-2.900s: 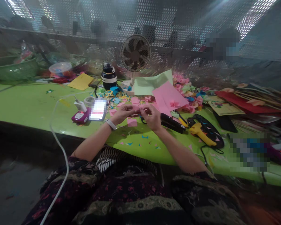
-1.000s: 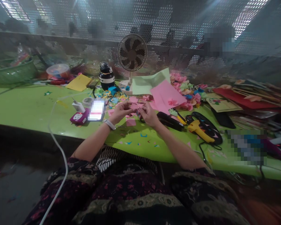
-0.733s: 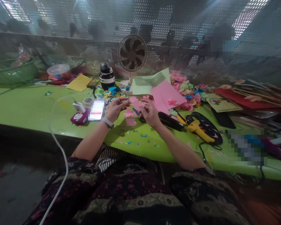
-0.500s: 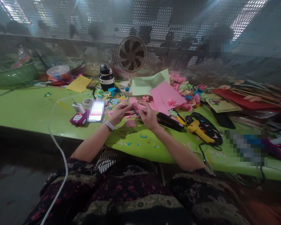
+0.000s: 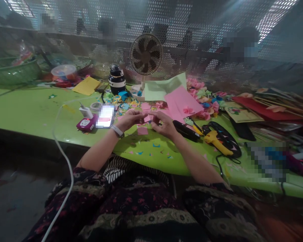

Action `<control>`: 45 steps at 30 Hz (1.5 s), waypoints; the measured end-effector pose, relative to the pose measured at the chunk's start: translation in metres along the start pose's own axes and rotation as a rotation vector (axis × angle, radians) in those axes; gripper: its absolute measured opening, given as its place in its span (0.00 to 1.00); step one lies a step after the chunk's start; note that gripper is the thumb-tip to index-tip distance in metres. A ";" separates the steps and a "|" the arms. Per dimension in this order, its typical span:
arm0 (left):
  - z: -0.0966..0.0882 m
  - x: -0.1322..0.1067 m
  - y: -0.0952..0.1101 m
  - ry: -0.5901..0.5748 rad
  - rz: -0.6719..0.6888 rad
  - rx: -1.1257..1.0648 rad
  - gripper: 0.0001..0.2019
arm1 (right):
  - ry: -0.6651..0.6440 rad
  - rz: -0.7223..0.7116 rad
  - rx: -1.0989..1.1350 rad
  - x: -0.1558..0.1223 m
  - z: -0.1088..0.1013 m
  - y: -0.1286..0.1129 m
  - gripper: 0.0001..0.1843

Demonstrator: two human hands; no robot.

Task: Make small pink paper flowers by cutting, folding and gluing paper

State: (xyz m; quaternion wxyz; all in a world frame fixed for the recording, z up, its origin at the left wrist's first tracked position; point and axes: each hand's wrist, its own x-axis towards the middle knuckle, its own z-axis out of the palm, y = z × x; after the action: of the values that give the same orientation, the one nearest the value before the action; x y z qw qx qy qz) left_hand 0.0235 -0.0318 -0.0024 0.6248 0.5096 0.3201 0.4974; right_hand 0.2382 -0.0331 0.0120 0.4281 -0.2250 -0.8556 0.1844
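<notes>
My left hand (image 5: 131, 120) and my right hand (image 5: 164, 123) meet fingertip to fingertip above the green table (image 5: 138, 151). Between the fingertips is a small piece of pink paper (image 5: 148, 117), pinched from both sides; its folds are too small to make out. Just below lies a pink paper square (image 5: 142, 130) on the table. A larger sheet of pink paper (image 5: 183, 102) and a pale green sheet (image 5: 156, 90) rest beyond my hands. Right of my right hand sits a black stapler-like tool (image 5: 186, 130).
A lit phone (image 5: 105, 116) and a purple socket adapter (image 5: 86, 124) with a white plug are at left. Behind stand a black bottle (image 5: 117, 80) and a fan (image 5: 146, 55). At right are a yellow glue gun (image 5: 218, 143) and heaped paper flowers (image 5: 204, 101). A white cable (image 5: 63, 153) crosses the front edge.
My right hand has turned, its fingers now reaching further across to my left fingertips. Both hands still hold the pink paper. The view has shifted slightly.
</notes>
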 end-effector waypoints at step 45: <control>0.009 -0.003 -0.005 0.011 0.014 0.042 0.18 | 0.261 0.210 0.081 0.002 0.017 0.001 0.26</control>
State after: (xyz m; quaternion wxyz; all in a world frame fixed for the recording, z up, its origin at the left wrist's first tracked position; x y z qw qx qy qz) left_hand 0.0321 -0.0375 -0.0053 0.6088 0.5221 0.3301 0.4978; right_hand 0.2236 -0.0332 0.0037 0.5228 -0.3178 -0.7564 0.2314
